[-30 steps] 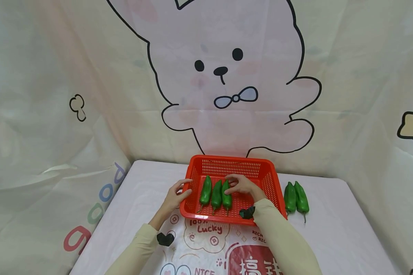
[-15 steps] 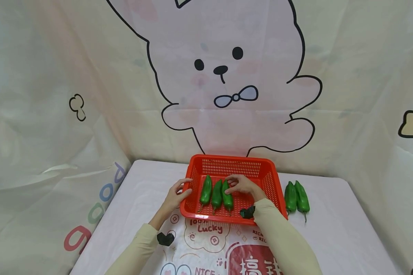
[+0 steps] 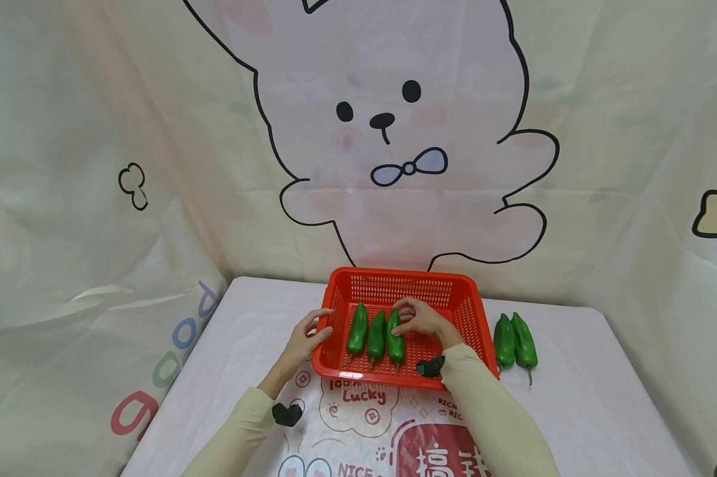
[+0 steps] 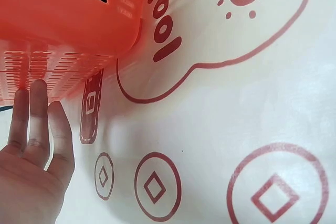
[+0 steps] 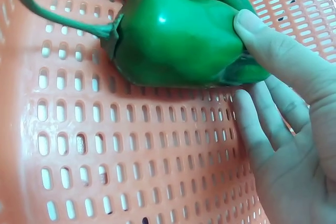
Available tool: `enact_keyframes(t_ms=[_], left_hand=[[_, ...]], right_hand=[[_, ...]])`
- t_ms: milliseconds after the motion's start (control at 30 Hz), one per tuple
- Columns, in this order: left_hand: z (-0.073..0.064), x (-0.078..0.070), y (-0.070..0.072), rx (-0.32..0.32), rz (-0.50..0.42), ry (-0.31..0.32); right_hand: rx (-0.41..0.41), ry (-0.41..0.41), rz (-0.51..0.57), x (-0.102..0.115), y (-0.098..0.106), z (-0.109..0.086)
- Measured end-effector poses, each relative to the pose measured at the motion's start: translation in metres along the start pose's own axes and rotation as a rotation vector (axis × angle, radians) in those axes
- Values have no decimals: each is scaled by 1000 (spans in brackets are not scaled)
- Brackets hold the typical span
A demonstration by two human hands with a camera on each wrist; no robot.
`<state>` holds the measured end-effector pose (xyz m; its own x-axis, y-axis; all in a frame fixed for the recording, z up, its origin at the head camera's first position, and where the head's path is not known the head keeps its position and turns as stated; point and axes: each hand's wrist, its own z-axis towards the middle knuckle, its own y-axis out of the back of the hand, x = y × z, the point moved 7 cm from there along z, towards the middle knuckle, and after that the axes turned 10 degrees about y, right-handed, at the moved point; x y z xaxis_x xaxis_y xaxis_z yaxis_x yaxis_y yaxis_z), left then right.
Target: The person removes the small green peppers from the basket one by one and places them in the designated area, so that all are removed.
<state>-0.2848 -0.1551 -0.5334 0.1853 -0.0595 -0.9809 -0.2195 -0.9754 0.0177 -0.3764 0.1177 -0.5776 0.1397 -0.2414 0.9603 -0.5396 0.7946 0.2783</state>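
Fingers of right hand (image 3: 423, 319) pinch rightmost green pepper (image 3: 397, 347) in red basket (image 3: 358, 376); left hand (image 3: 303, 336), fingers straight, touches basket's left side.

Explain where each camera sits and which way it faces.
Head: on the head, facing forward and down at the red basket; left hand, right hand, sleeves show.
Left wrist: worn there, facing the basket's outside; left hand shows.
Right wrist: worn there, facing a green pepper inside; right hand shows.
Wrist views share the basket.

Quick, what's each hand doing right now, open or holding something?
Left hand: open, touching the left side of the red basket.
Right hand: closed, holding the rightmost green pepper inside the basket.
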Motion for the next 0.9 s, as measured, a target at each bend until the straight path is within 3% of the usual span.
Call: enact_keyframes(t_ms=[200,367,533,900], left_hand=[[-2,0,0,-6,5,-3],[-1,0,-1,-24,35,-11],[0,1,1,-27,18,-10],[0,0,0,-11,15,-12]], right_hand=[[-48,6,53,-3,3,0],[-124,-29,163,-9,7,-2],[-141,-22,239,-10,7,-1],[-243,-17,280,2,16,1]])
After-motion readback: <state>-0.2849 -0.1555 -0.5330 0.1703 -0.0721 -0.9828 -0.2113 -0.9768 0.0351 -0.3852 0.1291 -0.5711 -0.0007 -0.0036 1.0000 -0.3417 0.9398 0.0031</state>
